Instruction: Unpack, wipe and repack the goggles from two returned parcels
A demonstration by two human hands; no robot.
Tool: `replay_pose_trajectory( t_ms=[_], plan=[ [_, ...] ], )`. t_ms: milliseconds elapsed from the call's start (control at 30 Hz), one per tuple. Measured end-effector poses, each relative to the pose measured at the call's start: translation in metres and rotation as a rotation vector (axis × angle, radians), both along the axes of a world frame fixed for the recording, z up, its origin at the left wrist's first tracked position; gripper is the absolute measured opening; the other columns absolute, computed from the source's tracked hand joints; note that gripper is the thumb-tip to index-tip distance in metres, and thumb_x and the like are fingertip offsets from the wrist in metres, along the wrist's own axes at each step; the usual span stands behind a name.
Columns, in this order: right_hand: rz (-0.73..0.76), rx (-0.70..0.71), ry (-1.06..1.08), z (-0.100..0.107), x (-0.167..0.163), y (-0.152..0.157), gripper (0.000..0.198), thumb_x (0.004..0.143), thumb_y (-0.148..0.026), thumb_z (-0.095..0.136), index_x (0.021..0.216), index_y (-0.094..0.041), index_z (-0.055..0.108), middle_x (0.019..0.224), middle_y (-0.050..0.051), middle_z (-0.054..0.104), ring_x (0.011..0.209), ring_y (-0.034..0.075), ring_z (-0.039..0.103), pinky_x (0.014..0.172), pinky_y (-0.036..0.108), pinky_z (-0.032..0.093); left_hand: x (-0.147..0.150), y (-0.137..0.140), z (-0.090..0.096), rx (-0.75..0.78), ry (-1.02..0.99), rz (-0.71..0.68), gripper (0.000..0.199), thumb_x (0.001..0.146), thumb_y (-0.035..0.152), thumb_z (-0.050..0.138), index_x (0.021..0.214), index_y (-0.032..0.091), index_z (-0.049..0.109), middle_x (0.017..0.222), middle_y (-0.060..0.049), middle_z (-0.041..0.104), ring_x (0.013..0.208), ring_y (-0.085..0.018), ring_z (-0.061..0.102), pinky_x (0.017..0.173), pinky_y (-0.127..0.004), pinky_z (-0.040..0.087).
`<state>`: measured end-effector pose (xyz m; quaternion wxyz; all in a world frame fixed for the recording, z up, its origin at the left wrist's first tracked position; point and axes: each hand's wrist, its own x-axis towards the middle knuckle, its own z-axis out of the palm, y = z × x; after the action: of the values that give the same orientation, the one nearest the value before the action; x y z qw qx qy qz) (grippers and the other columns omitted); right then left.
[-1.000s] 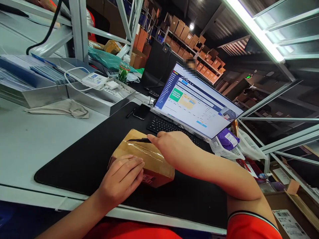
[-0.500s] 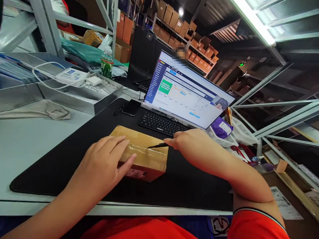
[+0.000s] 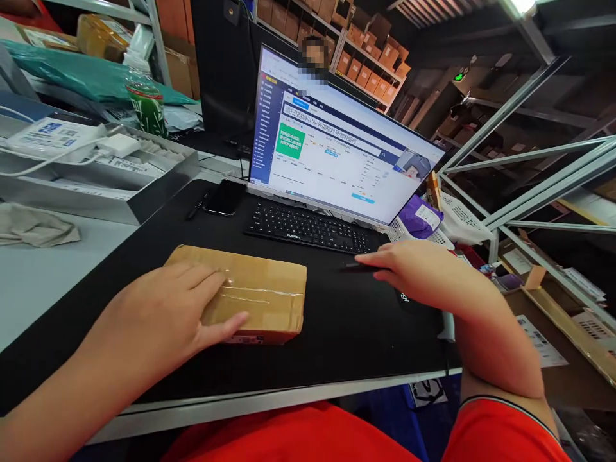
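While the left hand (image 3: 158, 308) lay palm down across the left end of the cardboard box (image 3: 260, 276), its fingers side by side on the top and its thumb spread away from them toward the front edge, the right hand (image 3: 418, 273) was held out beyond the box's right end, over the black mat (image 3: 346, 346). That hand was closed around a dark tool (image 3: 363, 266), which looked like a knife, though blur made its tip hard to read. The right arm was bent at the elbow. The box sat on the mat, on the near side of the keyboard (image 3: 308, 228), with clear tape (image 3: 262, 290) along its top. Half a second earlier the tool's tip had been at the tape; by this moment it had come away, with mat showing between it and the box. The left hand had stayed on the box.
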<state>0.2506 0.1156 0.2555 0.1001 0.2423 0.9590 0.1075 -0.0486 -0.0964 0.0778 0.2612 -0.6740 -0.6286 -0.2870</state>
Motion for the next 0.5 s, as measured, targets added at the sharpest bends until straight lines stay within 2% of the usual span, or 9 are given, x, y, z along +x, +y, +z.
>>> replay_pose_trajectory(
  t_ms=[67, 133, 167, 233, 300, 400, 500],
  plan=[
    [-0.023, -0.109, 0.189, -0.013, -0.012, 0.005, 0.044, 0.105, -0.022, 0.066, 0.147, -0.028, 0.074, 0.136, 0.008, 0.082, 0.121, 0.031, 0.078, 0.101, 0.042, 0.06, -0.005, 0.007, 0.001, -0.041, -0.062, -0.013, 0.042, 0.102, 0.064, 0.053, 0.082, 0.028, 0.062, 0.078, -0.002, 0.068, 0.072, -0.027, 0.06, 0.072, -0.043, 0.037],
    [0.002, -0.312, 0.401, -0.04, -0.033, 0.009, 0.041, 0.107, -0.025, 0.065, 0.147, -0.023, 0.073, 0.143, 0.008, 0.078, 0.131, 0.028, 0.074, 0.111, 0.041, 0.056, -0.009, 0.013, 0.004, -0.13, -0.112, 0.021, 0.041, 0.098, 0.061, 0.053, 0.075, 0.028, 0.061, 0.076, -0.001, 0.07, 0.071, -0.027, 0.06, 0.07, -0.043, 0.035],
    [0.026, -0.454, 0.489, -0.057, -0.046, 0.01, 0.04, 0.106, -0.026, 0.067, 0.146, -0.022, 0.072, 0.142, 0.007, 0.078, 0.129, 0.026, 0.074, 0.111, 0.038, 0.056, -0.01, 0.016, 0.006, -0.196, -0.14, 0.043, 0.044, 0.097, 0.062, 0.051, 0.071, 0.029, 0.062, 0.074, -0.002, 0.071, 0.07, -0.028, 0.061, 0.07, -0.043, 0.036],
    [0.037, -0.708, 0.617, -0.094, -0.074, 0.011, 0.041, 0.102, -0.033, 0.075, 0.141, -0.019, 0.073, 0.127, 0.007, 0.081, 0.11, 0.022, 0.076, 0.099, 0.033, 0.058, -0.011, 0.016, 0.01, -0.351, -0.205, 0.081, 0.052, 0.096, 0.066, 0.043, 0.065, 0.029, 0.064, 0.073, -0.003, 0.073, 0.07, -0.028, 0.064, 0.07, -0.044, 0.038],
    [0.021, -0.9, 0.673, -0.126, -0.098, 0.009, 0.046, 0.095, -0.04, 0.084, 0.135, -0.018, 0.074, 0.113, 0.005, 0.079, 0.093, 0.019, 0.072, 0.087, 0.03, 0.057, -0.009, 0.012, 0.011, -0.453, -0.258, 0.127, 0.06, 0.096, 0.07, 0.035, 0.064, 0.03, 0.066, 0.074, -0.003, 0.075, 0.072, -0.028, 0.065, 0.071, -0.044, 0.041],
    [0.008, -1.186, 0.681, -0.154, -0.118, 0.004, 0.047, 0.089, -0.044, 0.09, 0.124, -0.018, 0.074, 0.098, 0.0, 0.072, 0.083, 0.015, 0.064, 0.079, 0.027, 0.052, -0.005, -0.001, 0.005, -0.374, -0.264, 0.15, 0.059, 0.1, 0.068, 0.033, 0.068, 0.03, 0.065, 0.076, -0.002, 0.074, 0.076, -0.027, 0.065, 0.075, -0.045, 0.044],
    [-0.014, -1.27, 0.774, -0.165, -0.118, 0.001, 0.042, 0.089, -0.042, 0.088, 0.121, -0.019, 0.074, 0.095, -0.002, 0.068, 0.084, 0.014, 0.061, 0.079, 0.026, 0.049, -0.009, -0.019, -0.017, -0.207, -0.188, 0.159, 0.05, 0.099, 0.059, 0.04, 0.06, 0.03, 0.055, 0.064, -0.003, 0.063, 0.069, -0.027, 0.056, 0.072, -0.046, 0.04]
  ],
)
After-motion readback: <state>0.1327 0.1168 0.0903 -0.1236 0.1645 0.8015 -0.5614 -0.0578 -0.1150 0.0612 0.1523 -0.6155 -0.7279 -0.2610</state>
